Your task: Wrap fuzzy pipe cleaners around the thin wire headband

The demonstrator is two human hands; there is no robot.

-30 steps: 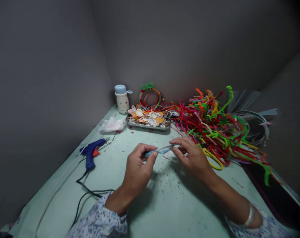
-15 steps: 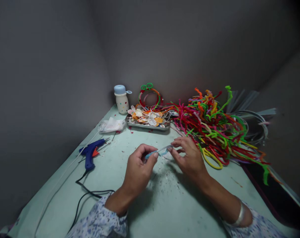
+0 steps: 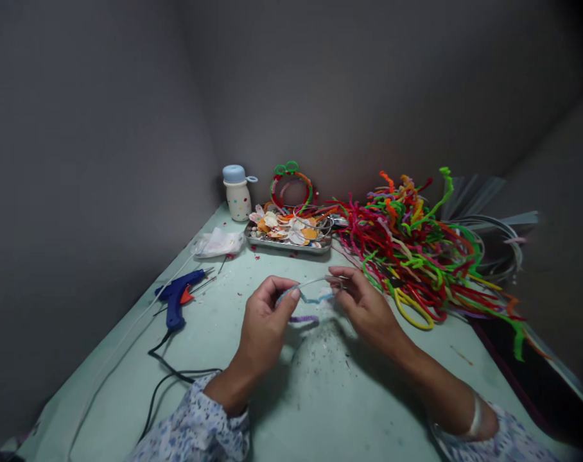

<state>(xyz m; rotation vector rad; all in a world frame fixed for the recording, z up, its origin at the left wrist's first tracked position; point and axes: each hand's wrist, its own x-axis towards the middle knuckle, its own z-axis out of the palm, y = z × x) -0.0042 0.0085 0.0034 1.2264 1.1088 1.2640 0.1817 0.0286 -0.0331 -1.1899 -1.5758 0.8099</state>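
Observation:
Above the middle of the table, my left hand (image 3: pixel 267 314) pinches one side of a thin pale headband (image 3: pixel 314 281) together with a blue pipe cleaner (image 3: pixel 315 300). The headband arches across to my right hand (image 3: pixel 366 305), whose fingers are closed near its other side and on the far end of the blue strand. Between the hands that strand hangs slightly wavy below the band. Under my left fingers a short purple pipe cleaner (image 3: pixel 304 319) shows; whether I hold it or it lies on the table I cannot tell.
A blue glue gun (image 3: pixel 178 298) with its cord lies left. Behind are a plastic packet (image 3: pixel 219 242), a bottle (image 3: pixel 237 196), a metal tray (image 3: pixel 286 245) of flower pieces and decorated headbands (image 3: pixel 291 189). Many coloured pipe cleaners (image 3: pixel 407 237) heap at right, beside a dark mat (image 3: pixel 517 372).
My hands have turned the headband, so its arch and the blue strand now show apart. The purple pipe cleaner has come into view below my left hand.

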